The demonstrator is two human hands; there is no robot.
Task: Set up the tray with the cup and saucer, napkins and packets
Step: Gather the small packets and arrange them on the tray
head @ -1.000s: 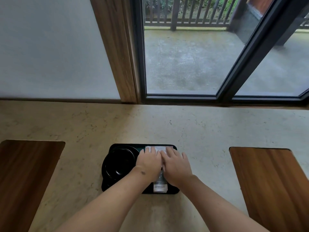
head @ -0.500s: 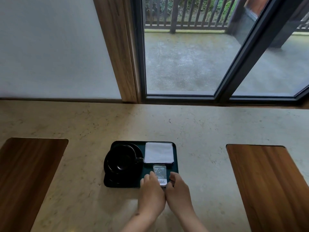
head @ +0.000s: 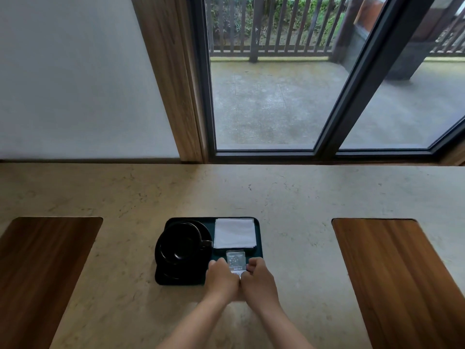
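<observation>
packets between left hand, right hand, both grips pinching

I see a dark green tray on a beige bench veined with faint brown marbling. On the tray's left sit a glossy black cup and black saucer; at its far right lies a plain white napkin. Just nearer than the napkin, a clear packet shows pale speckles and small dark print. Brown wood-grain panels flank the tray.
</observation>
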